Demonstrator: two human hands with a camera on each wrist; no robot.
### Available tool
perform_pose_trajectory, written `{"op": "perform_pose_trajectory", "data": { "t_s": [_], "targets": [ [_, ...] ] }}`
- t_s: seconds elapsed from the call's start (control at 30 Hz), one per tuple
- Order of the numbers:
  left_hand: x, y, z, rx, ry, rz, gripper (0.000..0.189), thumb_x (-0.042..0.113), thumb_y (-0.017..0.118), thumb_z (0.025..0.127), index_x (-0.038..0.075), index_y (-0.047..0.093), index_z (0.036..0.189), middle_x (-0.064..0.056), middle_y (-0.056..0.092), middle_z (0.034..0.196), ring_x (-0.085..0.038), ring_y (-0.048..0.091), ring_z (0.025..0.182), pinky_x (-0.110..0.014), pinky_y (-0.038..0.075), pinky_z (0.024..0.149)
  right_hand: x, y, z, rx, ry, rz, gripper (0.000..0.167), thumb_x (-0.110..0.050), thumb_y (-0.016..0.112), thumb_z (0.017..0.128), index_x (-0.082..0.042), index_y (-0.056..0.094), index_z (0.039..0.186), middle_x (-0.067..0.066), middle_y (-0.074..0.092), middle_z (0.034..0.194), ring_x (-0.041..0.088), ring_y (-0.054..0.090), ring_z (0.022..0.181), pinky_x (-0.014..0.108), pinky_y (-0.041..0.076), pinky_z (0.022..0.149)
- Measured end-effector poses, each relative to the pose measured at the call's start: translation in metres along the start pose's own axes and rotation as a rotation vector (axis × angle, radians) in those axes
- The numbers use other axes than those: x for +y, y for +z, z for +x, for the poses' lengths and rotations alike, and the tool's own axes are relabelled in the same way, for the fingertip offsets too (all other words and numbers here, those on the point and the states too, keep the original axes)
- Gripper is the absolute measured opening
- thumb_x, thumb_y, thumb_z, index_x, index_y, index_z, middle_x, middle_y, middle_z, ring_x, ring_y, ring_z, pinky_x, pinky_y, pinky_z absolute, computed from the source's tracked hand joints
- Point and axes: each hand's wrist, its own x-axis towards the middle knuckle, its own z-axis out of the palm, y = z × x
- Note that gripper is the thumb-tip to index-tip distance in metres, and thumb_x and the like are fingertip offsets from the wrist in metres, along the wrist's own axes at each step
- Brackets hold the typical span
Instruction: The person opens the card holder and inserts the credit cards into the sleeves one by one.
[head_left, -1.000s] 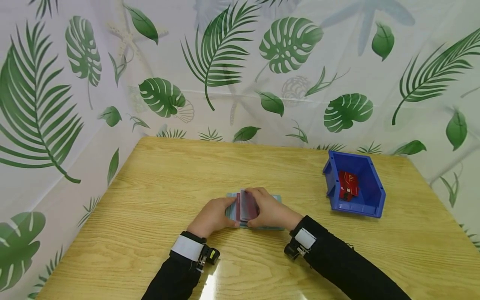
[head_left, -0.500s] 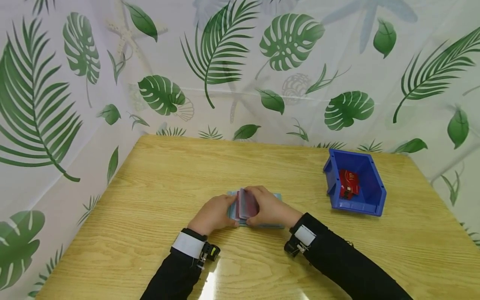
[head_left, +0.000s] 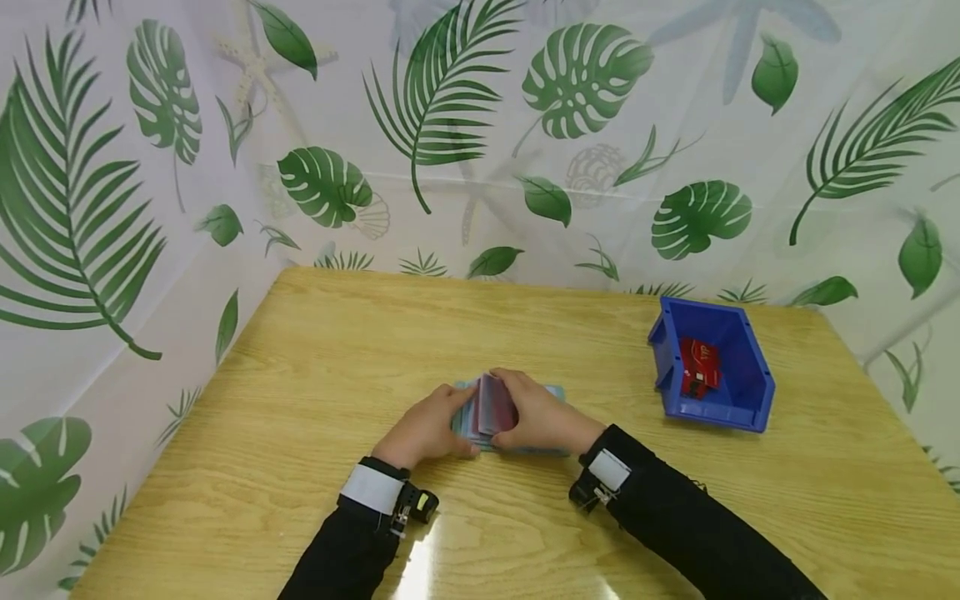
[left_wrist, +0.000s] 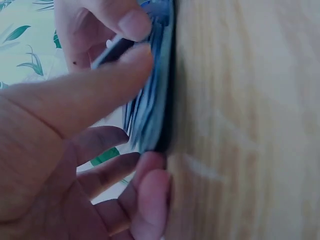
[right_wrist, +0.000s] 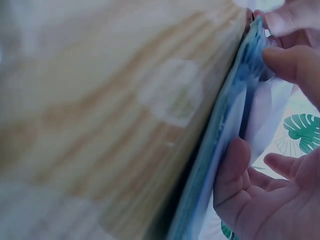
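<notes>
A light-blue card holder (head_left: 467,423) lies spread on the table, its clear sleeve pages (head_left: 493,404) standing partly upright, with a reddish tint showing through. From the left, my left hand (head_left: 427,425) holds it, thumb over the leaves and fingers at its edge. My right hand (head_left: 543,417) grips the raised pages from the right. In the left wrist view, the stacked leaves (left_wrist: 150,107) fan out beneath the left thumb. In the right wrist view, the holder's blue cover (right_wrist: 200,175) rests against the table, and fingers hide part of the pages.
Toward the back right stands a blue bin (head_left: 731,412) with red cards (head_left: 700,367) inside. The wooden table (head_left: 337,333) meets a leaf-patterned cloth (head_left: 465,192) at its back and left side.
Both hands stay at the card holder. The raised pages have shifted slightly, and more of the blue leaves on the left shows. The whole view has tilted very little.
</notes>
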Motion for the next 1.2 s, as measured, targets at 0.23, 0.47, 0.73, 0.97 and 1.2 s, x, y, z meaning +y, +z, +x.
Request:
{"op": "perform_pose_trajectory", "data": {
  "t_s": [0.23, 0.47, 0.73, 0.97, 1.2],
  "targets": [
    [0.0, -0.002, 0.002, 0.012, 0.001, 0.015, 0.077, 0.024, 0.079, 0.082, 0.008, 0.042, 0.147, -0.02, 0.052, 0.137, -0.032, 0.054, 0.118, -0.046, 0.044, 0.097, -0.005, -0.003, 0.001, -0.04, -0.017, -0.02, 0.1, -0.02, 0.082, 0.076, -0.001, 0.02, 0.152, 0.027, 0.033, 0.147, 0.034, 0.051, 0.116, 0.043, 0.05, 0.087],
    [0.003, -0.006, 0.002, 0.009, -0.015, 0.035, 0.08, 0.03, 0.079, 0.081, 0.009, 0.04, 0.148, -0.019, 0.054, 0.132, -0.031, 0.056, 0.113, -0.045, 0.046, 0.095, -0.002, -0.006, 0.003, -0.037, -0.019, 0.007, 0.099, -0.019, 0.082, 0.076, 0.001, 0.02, 0.152, 0.022, 0.04, 0.141, 0.029, 0.053, 0.111, 0.041, 0.051, 0.085],
    [0.004, -0.006, 0.001, 0.021, 0.006, 0.019, 0.081, 0.022, 0.077, 0.084, 0.017, 0.034, 0.152, -0.02, 0.054, 0.132, -0.031, 0.056, 0.113, -0.047, 0.047, 0.092, -0.003, -0.005, 0.002, -0.04, -0.004, 0.015, 0.111, -0.027, 0.085, 0.075, -0.003, 0.012, 0.154, 0.028, 0.027, 0.15, 0.034, 0.05, 0.119, 0.044, 0.049, 0.09],
    [0.003, -0.004, 0.002, 0.059, 0.009, 0.046, 0.079, 0.025, 0.078, 0.084, 0.015, 0.037, 0.151, -0.02, 0.055, 0.131, -0.032, 0.056, 0.113, -0.048, 0.047, 0.092, -0.002, -0.01, -0.001, -0.058, -0.039, 0.115, 0.106, -0.02, 0.081, 0.079, 0.0, 0.009, 0.153, 0.026, 0.028, 0.148, 0.033, 0.048, 0.117, 0.042, 0.05, 0.086],
    [0.001, 0.0, 0.002, 0.056, 0.013, 0.035, 0.073, 0.017, 0.078, 0.083, 0.008, 0.043, 0.146, -0.02, 0.053, 0.136, -0.034, 0.052, 0.122, -0.047, 0.043, 0.1, 0.004, -0.012, -0.004, -0.065, -0.011, 0.199, 0.103, -0.015, 0.08, 0.08, -0.004, 0.006, 0.151, 0.026, 0.023, 0.148, 0.025, 0.056, 0.087, 0.035, 0.05, 0.069]
  ]
}}
